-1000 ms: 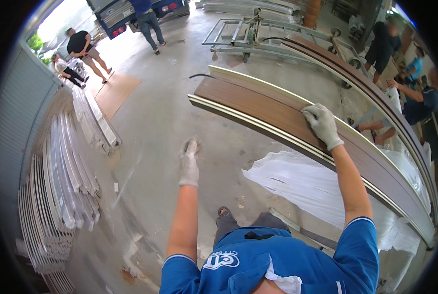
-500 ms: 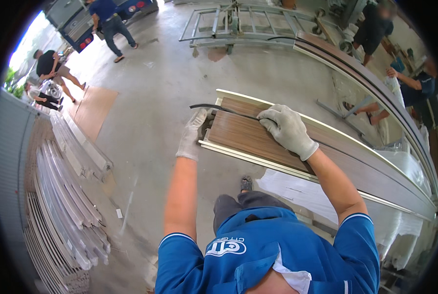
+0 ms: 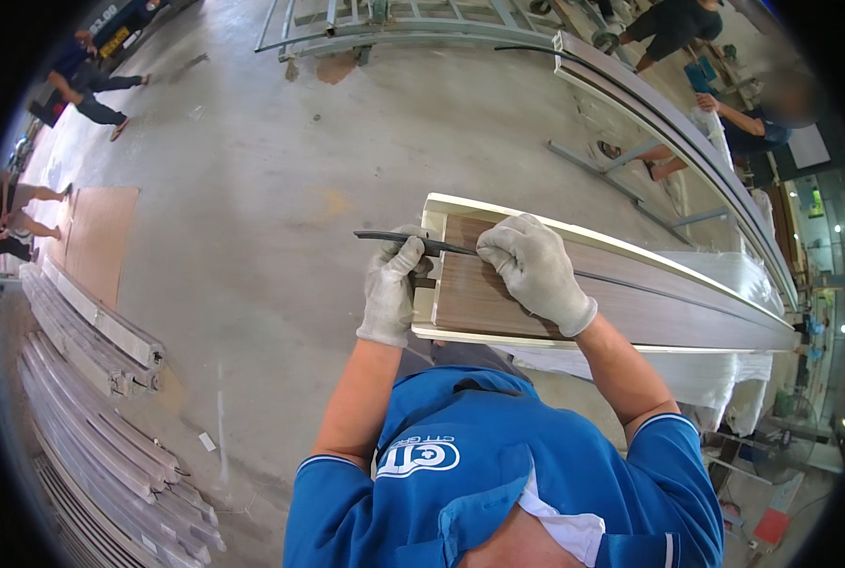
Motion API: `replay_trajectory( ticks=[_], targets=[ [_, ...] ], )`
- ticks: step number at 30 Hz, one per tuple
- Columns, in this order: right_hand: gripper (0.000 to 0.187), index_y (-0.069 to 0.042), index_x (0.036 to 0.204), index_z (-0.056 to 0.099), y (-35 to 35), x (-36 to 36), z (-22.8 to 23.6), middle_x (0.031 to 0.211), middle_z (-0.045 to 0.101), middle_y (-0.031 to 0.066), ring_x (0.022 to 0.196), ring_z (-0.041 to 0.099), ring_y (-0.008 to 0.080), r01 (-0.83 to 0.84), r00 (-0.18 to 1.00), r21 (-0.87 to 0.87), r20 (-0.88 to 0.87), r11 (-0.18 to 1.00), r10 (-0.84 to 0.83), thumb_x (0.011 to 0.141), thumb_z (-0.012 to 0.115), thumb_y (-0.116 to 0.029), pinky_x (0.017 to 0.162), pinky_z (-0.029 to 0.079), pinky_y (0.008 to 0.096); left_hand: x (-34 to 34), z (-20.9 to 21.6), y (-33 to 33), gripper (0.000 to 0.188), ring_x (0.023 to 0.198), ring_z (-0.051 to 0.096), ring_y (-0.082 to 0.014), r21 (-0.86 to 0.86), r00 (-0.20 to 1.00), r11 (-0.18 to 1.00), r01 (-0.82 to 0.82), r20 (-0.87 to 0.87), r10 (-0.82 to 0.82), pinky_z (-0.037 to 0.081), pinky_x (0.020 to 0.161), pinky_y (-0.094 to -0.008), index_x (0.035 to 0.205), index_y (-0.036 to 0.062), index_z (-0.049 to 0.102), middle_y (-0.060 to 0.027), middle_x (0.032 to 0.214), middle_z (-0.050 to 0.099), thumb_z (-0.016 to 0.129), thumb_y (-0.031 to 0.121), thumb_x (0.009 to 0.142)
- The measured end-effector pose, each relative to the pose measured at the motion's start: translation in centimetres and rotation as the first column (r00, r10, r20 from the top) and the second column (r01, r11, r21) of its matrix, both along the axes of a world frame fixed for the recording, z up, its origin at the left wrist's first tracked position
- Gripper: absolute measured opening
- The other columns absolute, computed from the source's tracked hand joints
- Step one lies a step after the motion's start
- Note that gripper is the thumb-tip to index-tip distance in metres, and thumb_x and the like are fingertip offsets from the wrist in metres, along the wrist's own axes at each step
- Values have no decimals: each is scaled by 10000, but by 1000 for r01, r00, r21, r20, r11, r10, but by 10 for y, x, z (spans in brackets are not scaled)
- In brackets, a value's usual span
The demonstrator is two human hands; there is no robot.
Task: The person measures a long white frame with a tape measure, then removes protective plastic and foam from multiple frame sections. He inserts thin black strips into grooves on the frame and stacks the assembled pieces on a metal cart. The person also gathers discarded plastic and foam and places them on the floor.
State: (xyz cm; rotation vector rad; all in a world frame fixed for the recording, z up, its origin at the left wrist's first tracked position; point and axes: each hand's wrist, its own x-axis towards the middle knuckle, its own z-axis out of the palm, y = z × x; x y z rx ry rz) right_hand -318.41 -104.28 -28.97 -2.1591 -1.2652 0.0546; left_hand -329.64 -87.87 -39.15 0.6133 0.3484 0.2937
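A long wood-grain panel (image 3: pixel 650 279) with pale raised edges stretches from in front of me toward the right. Along the middle of its face runs a thin black rubber strip (image 3: pixel 451 248), whose loose end sticks out past the panel's near end. My left hand (image 3: pixel 387 293), in a grey-white work glove, is closed around the strip beside that end. My right hand (image 3: pixel 536 275), gloved the same way, rests on the panel face with its fingertips pinched on the strip. The undersides of the fingers on both hands are hidden.
Another long panel (image 3: pixel 668 118) with a black strip lies at the right, near a person (image 3: pixel 754 123) in dark clothes. Wrapped profiles (image 3: pixel 91 417) are stacked at the left. A metal frame cart (image 3: pixel 394 36) stands ahead. People (image 3: pixel 87 85) are at the far left.
My left hand has moved from the panel's end onto the strip. My right hand has shifted slightly left along it. The view has turned, and the panel's end appears lower.
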Motion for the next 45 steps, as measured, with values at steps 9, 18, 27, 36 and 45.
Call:
replay_trajectory(
  ticks=[9, 18, 27, 36, 45],
  targets=[
    [59, -48, 920, 688, 32, -13, -6, 888, 669, 117, 881, 614, 351, 23, 999, -18, 42, 1000, -22, 882, 692, -94, 797, 494, 449, 5, -9, 4, 277, 736, 436, -76, -105, 986, 992, 74, 157, -57, 393, 684, -241, 1025, 26, 679, 21, 815, 558, 675, 302, 999],
    [237, -68, 1037, 691, 28, -23, -6, 988, 669, 112, 959, 614, 354, 61, 997, -60, 48, 996, -58, 862, 733, -221, 851, 493, 452, -3, 15, 12, 265, 734, 540, -99, 199, 995, 976, -87, 54, 78, 439, 672, -255, 1089, 48, 695, -19, 876, 649, 695, 294, 992],
    [1065, -61, 1439, 519, 7, -44, 15, 1284, 539, 153, 1156, 514, 392, -48, 994, -210, 88, 977, 68, 593, 876, -599, 1026, 424, 517, -3, 33, 28, 311, 686, 534, -97, 355, 993, 932, 72, -117, -32, 403, 600, -239, 983, 118, 598, -16, 850, 631, 613, 426, 1028],
    [845, -28, 1293, 588, 9, -43, 12, 1193, 546, 153, 1110, 523, 360, -125, 987, -212, 70, 969, 143, 644, 844, -505, 970, 431, 471, -46, 64, 4, 259, 684, 496, -61, 757, 984, 628, 179, -147, -103, 387, 577, -232, 965, 92, 603, 32, 797, 549, 575, 333, 1055],
    [700, -37, 1224, 649, 13, -38, 30, 1134, 611, 144, 1084, 578, 346, -92, 993, -200, 52, 976, 104, 753, 774, -539, 950, 474, 454, -27, -34, 117, 380, 822, 584, -182, 244, 983, 968, 62, -182, -17, 497, 716, -303, 1072, 113, 606, -43, 935, 607, 501, 477, 1067]
  ],
)
